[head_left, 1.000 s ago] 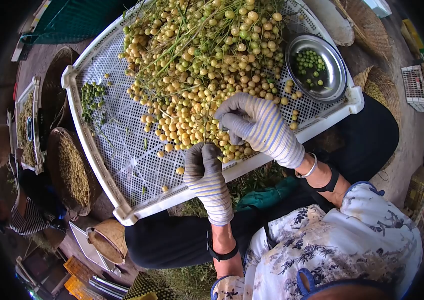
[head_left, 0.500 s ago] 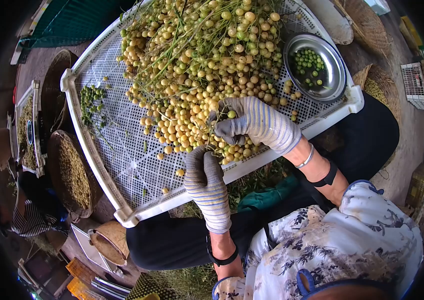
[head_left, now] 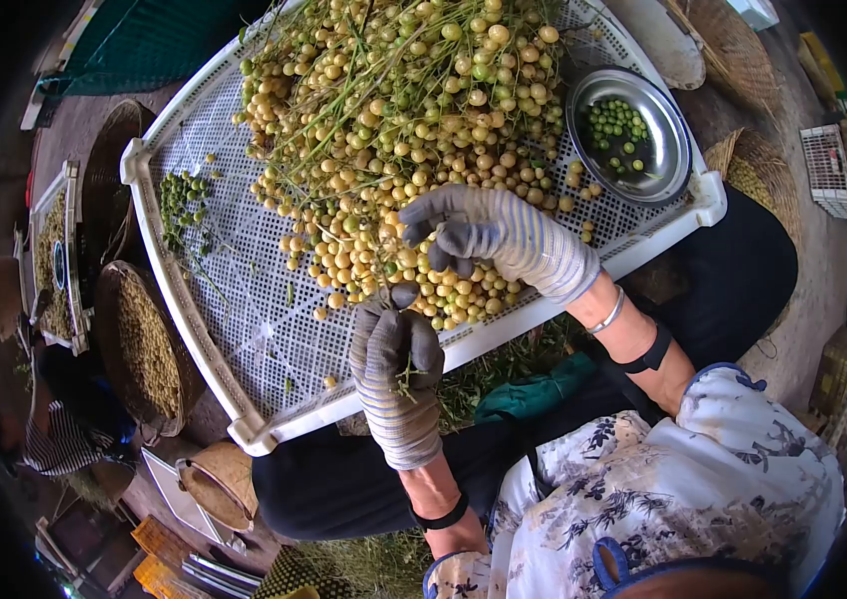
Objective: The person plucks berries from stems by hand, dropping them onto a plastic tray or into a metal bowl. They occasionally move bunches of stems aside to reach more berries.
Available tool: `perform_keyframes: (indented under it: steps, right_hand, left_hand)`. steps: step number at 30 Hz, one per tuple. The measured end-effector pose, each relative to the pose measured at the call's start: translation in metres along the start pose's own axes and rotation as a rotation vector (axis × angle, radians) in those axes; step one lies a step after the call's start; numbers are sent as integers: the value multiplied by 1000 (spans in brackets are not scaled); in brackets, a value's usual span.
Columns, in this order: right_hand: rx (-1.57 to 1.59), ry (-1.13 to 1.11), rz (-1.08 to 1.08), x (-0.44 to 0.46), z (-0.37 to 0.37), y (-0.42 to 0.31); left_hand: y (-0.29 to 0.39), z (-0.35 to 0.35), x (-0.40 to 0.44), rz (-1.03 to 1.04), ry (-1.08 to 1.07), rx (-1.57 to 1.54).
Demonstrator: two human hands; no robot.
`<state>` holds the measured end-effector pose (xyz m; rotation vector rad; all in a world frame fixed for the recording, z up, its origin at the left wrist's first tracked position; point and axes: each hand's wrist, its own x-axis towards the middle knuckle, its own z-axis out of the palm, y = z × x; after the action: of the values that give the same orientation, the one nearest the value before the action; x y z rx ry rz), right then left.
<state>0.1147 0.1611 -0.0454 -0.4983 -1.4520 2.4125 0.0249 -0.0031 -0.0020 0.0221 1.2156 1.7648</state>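
Note:
A heap of small round yellow-green fruits [head_left: 423, 130] on thin green stems covers much of a white perforated tray [head_left: 234, 299]. My left hand [head_left: 391, 374], in a striped, grey-palmed glove, is at the tray's near edge, thumb and fingers pinched on a thin fruit stem [head_left: 384, 268]. A green sprig pokes out by its palm. Just above and right, my right hand [head_left: 503, 240], gloved alike, hovers over the loose fruits with its fingers bent and apart; I see nothing held in it. A steel bowl [head_left: 678, 150] with small green fruits rests on the tray's right side.
Small green fruits [head_left: 184, 200] lie at the tray's left. Beside it on the floor stand a round basket [head_left: 179, 384] of pale produce and a smaller bucket-like basket [head_left: 224, 479]. More baskets [head_left: 753, 170] and a white crate [head_left: 828, 170] are at right.
My left hand has shifted slightly left and down and turned its palm side up. My right hand's fingers have loosened and moved a little left, and the green fruit at its fingertips no longer shows there.

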Motion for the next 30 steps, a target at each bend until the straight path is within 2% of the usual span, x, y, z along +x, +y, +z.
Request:
perform_keyframes:
  steps: [2,5,7,9,12,13,14,16,17,20,21,22,24,25,28,29,30]
  right_hand:
    - [58,-94,4,4,8,-4]
    - [50,-125,-47,11,8,15]
    - [42,-33,31,7,10,13]
    - [49,53,98,3,14,10]
    - [433,181,133,1,26,19]
    - [408,211,153,-5,27,16]
    - [162,256,96,-5,29,17]
    - [-331,337,-22,-4,31,17]
    - [-633,302,-136,-4,29,11]
    - [-859,157,-167,-7,15,1]
    - [-798,86,-239,-3,11,-2]
    - [-337,8,150,-10,4,-13]
    - [-157,0,136,-10,-6,-21]
    - [-226,19,64,-7,-14,-15]
    - [-294,18,-26,-9,-9,-11]
    - [-449,68,-133,-7,0,-6]
    - [-429,58,-47,-8,8,-5]
  left_hand:
    - [-2,-1,-1,-135,-90,-164]
    - [-11,12,-5,3,21,143]
    - [-7,15,-2,-65,67,78]
    - [-5,10,-1,-163,11,-104]
    - [-12,6,0,-211,-19,-251]
    - [-13,4,1,-225,-9,-273]
    - [-12,4,1,-239,4,-295]
    - [-9,12,-2,-192,105,-119]
    - [-8,16,-3,-168,154,-32]
    - [-9,10,-3,-86,103,111]
    - [-12,6,-1,-18,90,199]
    - [-11,5,-2,-36,97,168]
    - [-7,6,-3,-72,107,108]
    - [-9,6,-1,-32,146,60]
    - [-2,15,-1,-50,330,350]
    - [-4,19,-1,-62,362,345]
    - [-7,18,-2,-56,333,359]
